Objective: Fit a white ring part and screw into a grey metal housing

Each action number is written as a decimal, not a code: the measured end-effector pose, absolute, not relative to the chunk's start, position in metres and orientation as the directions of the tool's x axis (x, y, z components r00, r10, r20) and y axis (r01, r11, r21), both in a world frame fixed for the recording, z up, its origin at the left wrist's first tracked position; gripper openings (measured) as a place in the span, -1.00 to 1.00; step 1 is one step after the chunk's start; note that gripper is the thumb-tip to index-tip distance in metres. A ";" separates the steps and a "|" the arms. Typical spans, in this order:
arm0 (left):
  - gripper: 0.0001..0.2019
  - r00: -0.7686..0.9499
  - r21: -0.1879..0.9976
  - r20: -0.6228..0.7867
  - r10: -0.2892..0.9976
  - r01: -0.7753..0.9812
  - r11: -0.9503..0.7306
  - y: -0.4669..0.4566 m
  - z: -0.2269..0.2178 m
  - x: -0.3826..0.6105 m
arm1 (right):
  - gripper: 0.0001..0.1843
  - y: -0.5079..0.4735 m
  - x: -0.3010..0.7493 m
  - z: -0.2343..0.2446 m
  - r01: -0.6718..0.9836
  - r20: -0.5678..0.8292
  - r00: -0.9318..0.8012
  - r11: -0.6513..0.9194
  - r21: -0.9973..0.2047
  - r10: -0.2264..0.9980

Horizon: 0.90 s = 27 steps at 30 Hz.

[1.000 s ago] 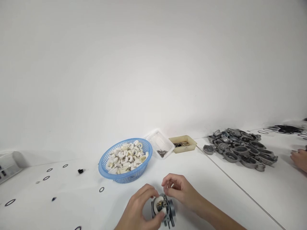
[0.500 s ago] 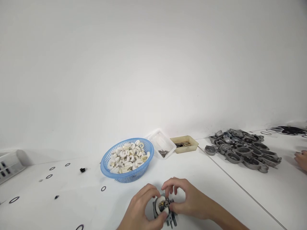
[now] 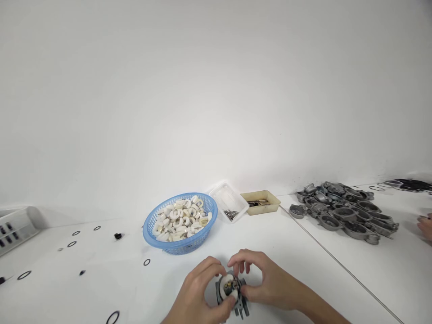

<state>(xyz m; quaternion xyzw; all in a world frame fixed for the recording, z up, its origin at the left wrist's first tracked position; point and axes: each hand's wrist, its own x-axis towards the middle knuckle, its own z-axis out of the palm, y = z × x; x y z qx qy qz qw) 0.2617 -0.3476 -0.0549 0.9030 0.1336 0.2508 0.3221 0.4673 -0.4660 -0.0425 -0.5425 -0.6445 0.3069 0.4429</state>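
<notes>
A grey metal carburetor body (image 3: 241, 308) lies on the white table close in front of me, with a white U-shaped float (image 3: 224, 284) set in its round opening and brass parts between the float's arms. My left hand (image 3: 205, 290) curves around the left side, its fingertips at the top of the float and its thumb on the lower arm. From the right, my right hand (image 3: 258, 279) has its thumb against the body's right side near the float's hinge end and its bent fingers at the upper edge. Whether a small pin lies between those fingers is hidden.
Beyond my hands stand a blue basket (image 3: 148, 240) of white floats, a clear tray (image 3: 224, 198) of small metal pins and a yellowish tray (image 3: 270, 208). Grey bowl-shaped castings (image 3: 344, 213) are piled right, past a thin rod (image 3: 332, 256). Another person's hand (image 3: 425, 225) shows far right. Black rings (image 3: 113, 317) lie left.
The view has shifted slightly, so the table items sit a little differently in the picture. Both hands stay on the carburetor, with only a slight movement of the right thumb.
</notes>
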 end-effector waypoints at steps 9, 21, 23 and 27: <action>-0.73 0.834 0.662 0.358 0.419 0.089 -0.744 -0.347 -0.056 0.261 | -0.44 -0.466 0.466 -0.045 0.420 0.247 -0.031 0.237 -0.876 0.969; -0.62 0.863 0.645 0.282 0.419 0.152 -0.749 -0.351 -0.050 0.261 | -0.44 -0.465 0.463 -0.045 0.416 0.237 -0.024 0.225 -0.881 0.971; -0.63 0.864 0.650 0.282 0.417 0.148 -0.745 -0.351 -0.050 0.261 | -0.44 -0.465 0.463 -0.046 0.421 0.238 -0.017 0.223 -0.879 0.971; -0.61 0.863 0.659 0.286 0.417 0.139 -0.739 -0.350 -0.050 0.262 | -0.43 -0.466 0.463 -0.046 0.424 0.235 -0.015 0.219 -0.879 0.972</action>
